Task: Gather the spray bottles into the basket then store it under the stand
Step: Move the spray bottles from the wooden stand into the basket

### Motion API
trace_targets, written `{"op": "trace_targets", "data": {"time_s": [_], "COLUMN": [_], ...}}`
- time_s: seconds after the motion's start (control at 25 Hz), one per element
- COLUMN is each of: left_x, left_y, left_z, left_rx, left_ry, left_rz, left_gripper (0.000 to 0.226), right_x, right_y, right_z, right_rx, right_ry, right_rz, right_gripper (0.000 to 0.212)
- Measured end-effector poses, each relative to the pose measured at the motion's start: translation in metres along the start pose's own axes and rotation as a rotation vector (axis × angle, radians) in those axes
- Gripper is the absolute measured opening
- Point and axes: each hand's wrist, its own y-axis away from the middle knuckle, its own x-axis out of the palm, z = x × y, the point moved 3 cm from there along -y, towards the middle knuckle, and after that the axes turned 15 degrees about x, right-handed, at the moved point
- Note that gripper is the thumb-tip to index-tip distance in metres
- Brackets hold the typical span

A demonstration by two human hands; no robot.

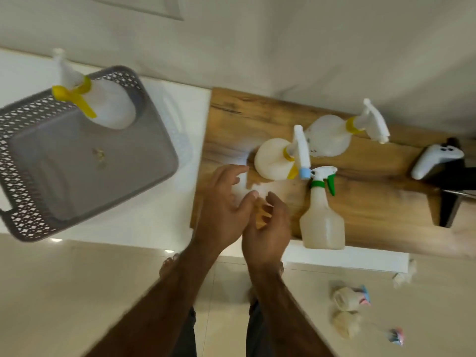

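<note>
A grey perforated basket [31, 161] sits on the white counter at left, with one white spray bottle with yellow trigger [103, 104] standing in its far corner. On the wooden stand top [373, 210] stand three spray bottles: a round one with a blue nozzle tip [273, 161], a round one with a yellow collar [332, 135] behind it, and a tall one with a green trigger [322, 222] at the front edge. My left hand [221, 210] and my right hand [268, 228] hover together at the stand's left end, fingers apart, holding nothing.
A white game controller [435, 158] rests on a black object at the stand's right end. Fluffy slippers and small items [347, 300] lie on the tiled floor at lower right. A wall runs behind the counter.
</note>
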Motion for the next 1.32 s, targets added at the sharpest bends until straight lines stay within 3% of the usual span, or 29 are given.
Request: {"op": "trace_targets", "data": {"time_s": [0.08, 0.16, 0.36, 0.48, 0.68, 1.0, 1.12, 1.32], "left_x": [0.028, 0.047, 0.06, 0.056, 0.029, -0.101, -0.144, -0.18], "left_y": [-0.01, -0.022, -0.053, -0.061, -0.059, -0.035, -0.016, 0.001], "left_z": [0.011, 0.017, 0.03, 0.037, 0.024, 0.017, 0.024, 0.065], "left_rx": [-0.073, -0.077, -0.001, -0.003, -0.015, 0.102, 0.023, -0.151], "left_ry": [0.034, 0.062, -0.001, 0.077, 0.112, -0.08, -0.098, -0.161], "left_rz": [0.111, 0.17, 0.178, 0.2, 0.098, -0.294, -0.365, -0.377], "left_gripper": [0.072, 0.088, 0.095, 0.088, 0.084, 0.064, 0.047, 0.044], "right_x": [-0.019, -0.028, -0.02, -0.02, -0.016, 0.057, 0.089, 0.145], "right_y": [-0.029, -0.062, -0.124, -0.131, -0.106, -0.005, 0.031, 0.06], "right_z": [-0.01, -0.008, 0.018, 0.034, 0.058, 0.131, 0.143, 0.135], "right_rx": [0.068, 0.02, -0.193, -0.319, -0.409, -0.639, -0.685, -0.682], "right_ry": [-0.031, -0.007, 0.118, 0.143, 0.141, 0.236, 0.254, 0.39], "right_rz": [-0.02, 0.034, 0.256, 0.333, 0.345, 0.311, 0.374, 0.447], "right_gripper": [0.065, 0.079, 0.088, 0.086, 0.085, 0.075, 0.072, 0.066]}}
